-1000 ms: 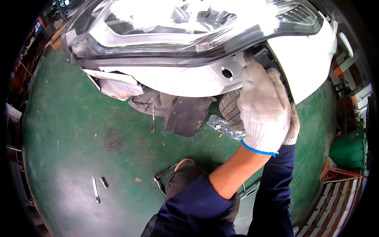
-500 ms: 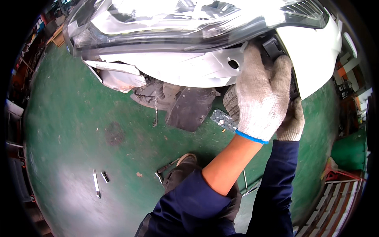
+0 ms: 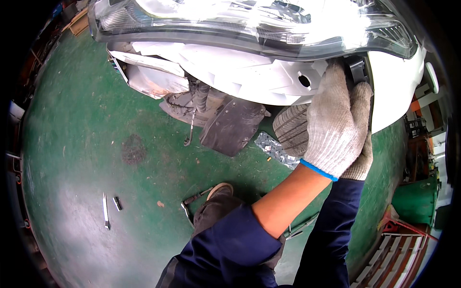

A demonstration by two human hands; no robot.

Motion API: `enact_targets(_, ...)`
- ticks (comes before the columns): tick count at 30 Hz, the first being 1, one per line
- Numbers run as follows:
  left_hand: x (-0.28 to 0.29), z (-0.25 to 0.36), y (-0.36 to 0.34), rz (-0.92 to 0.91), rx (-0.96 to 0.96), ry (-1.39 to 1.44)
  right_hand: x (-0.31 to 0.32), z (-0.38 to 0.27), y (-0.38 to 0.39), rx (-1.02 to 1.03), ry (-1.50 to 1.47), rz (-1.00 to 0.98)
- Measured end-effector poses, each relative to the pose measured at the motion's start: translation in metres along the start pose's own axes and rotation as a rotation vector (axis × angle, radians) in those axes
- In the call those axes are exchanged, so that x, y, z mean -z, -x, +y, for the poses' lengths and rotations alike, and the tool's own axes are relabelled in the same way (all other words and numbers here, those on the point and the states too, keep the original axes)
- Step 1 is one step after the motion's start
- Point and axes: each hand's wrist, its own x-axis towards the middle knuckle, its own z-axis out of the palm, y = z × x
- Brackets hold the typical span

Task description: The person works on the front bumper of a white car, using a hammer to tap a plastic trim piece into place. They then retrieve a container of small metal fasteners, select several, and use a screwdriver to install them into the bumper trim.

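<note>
My left hand (image 3: 334, 125), in a whitish knit glove with a blue cuff, reaches up into the gap between the white front panel (image 3: 269, 79) and the white fender (image 3: 391, 96). Its fingers are bent together and their tips are hidden; what they grip, I cannot make out. A black bracket (image 3: 357, 69) sits just above its thumb side, below the headlight (image 3: 269, 38). Lower down, my right hand (image 3: 363, 161), gloved too, lies behind the left one at the fender's edge, its fingers out of sight.
Beneath the car are a tyre (image 3: 291, 128), a dark splash shield (image 3: 233, 127) and a patterned plastic strip (image 3: 274, 148). Tools lie on the green floor: a ratchet (image 3: 189, 204) by my foot, a metal bar (image 3: 105, 211) and a socket (image 3: 117, 203). A green bin (image 3: 415, 201) stands right.
The view has shifted, so the car appears slightly further right and lower. Both hands stay at the gap beside the fender, the left one still covering most of the right.
</note>
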Motion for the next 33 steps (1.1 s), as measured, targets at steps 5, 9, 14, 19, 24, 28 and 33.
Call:
enact_targets(5, 0.006, 0.004, -0.005, -0.071, 0.081, 0.087, -0.011, 0.005, 0.003, 0.043, -0.014, 0.07)
enact_targets(9, 0.011, 0.007, -0.005, -0.1, 0.162, 0.138, -0.006, 0.006, 0.006, 0.049, 0.029, 0.093)
enact_targets(14, 0.013, 0.023, -0.008, -0.139, 0.256, 0.25, -0.02, 0.004, 0.006, 0.11, 0.004, 0.05)
enact_targets(19, 0.017, 0.015, -0.007, -0.146, 0.232, 0.274, -0.017, 0.009, 0.007, 0.124, 0.037, 0.147)
enact_targets(24, 0.027, 0.021, -0.011, -0.227, 0.242, 0.221, -0.011, 0.008, 0.007, 0.105, 0.023, 0.089)
enact_targets(28, 0.029, 0.02, -0.014, -0.216, 0.257, 0.193, -0.022, 0.008, 0.007, 0.121, 0.035, 0.127)
enact_targets(33, 0.024, 0.016, -0.013, -0.17, 0.221, 0.322, -0.005, 0.003, 0.004, 0.061, 0.03, 0.03)
